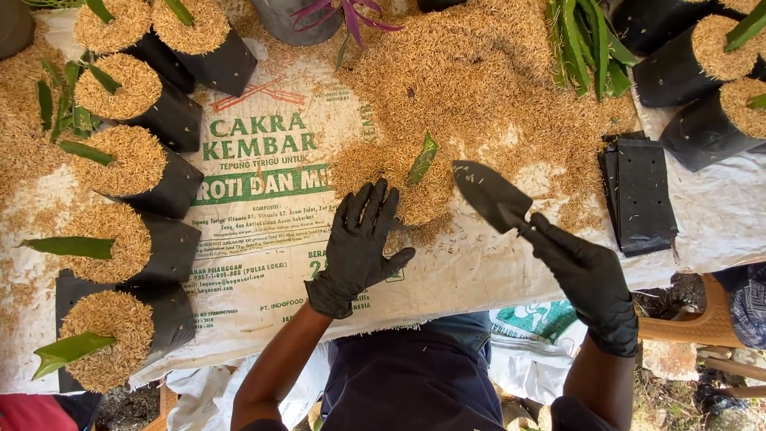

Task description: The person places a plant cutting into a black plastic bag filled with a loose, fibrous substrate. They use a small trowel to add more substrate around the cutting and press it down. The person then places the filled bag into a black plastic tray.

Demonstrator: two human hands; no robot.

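My left hand, in a black glove, rests with fingers spread against a black grow bag filled with rice husk, with a green cutting stuck in its top. My right hand, also gloved in black, grips the handle of a small black trowel. The trowel blade points up and left, just right of the filled bag, with nothing on it. A big heap of loose rice husk lies on the white printed sack beyond both hands.
Several filled black bags with green cuttings line the left side, and more stand at the top right. A flat stack of unfilled black bags lies to the right. Loose green cuttings lie at the top.
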